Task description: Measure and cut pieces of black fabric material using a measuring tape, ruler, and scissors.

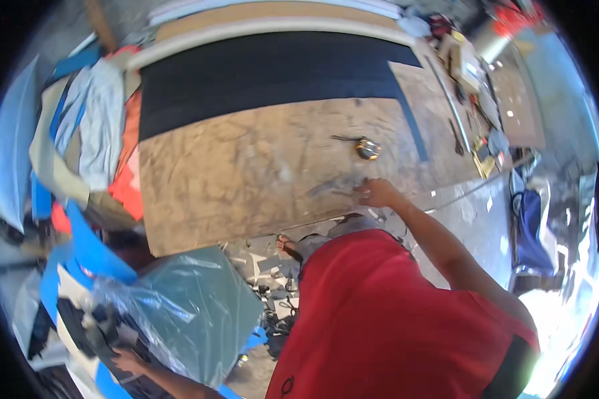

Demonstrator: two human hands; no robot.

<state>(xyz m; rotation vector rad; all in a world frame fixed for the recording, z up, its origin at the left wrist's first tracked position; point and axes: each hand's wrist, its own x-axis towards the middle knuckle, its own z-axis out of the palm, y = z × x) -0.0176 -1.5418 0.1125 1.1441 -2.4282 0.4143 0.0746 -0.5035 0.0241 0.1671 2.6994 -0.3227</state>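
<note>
At the lower left, my left hand [130, 362] grips a dark grey strip of sheet material [100, 339], beside a heap of scraps and clear plastic. My right hand [378, 193] is at the near edge of the worn wooden table [226, 173], its fingers loosely bent and slightly apart, holding nothing that I can see. Just beyond it lies a black and yellow tape measure [367, 148]. A wide black sheet [266, 70] covers the far part of the table, with a narrow dark strip [412, 126] running toward me from its right end.
Long pale rolls [273, 25] lie along the table's back. Scissors [456, 137], a metal ruler [449, 100] and other tools sit at the right end. Cloth [103, 126] hangs on the left. A plastic-wrapped green-grey block [199, 306] stands near my left arm; scraps [266, 266] litter the floor.
</note>
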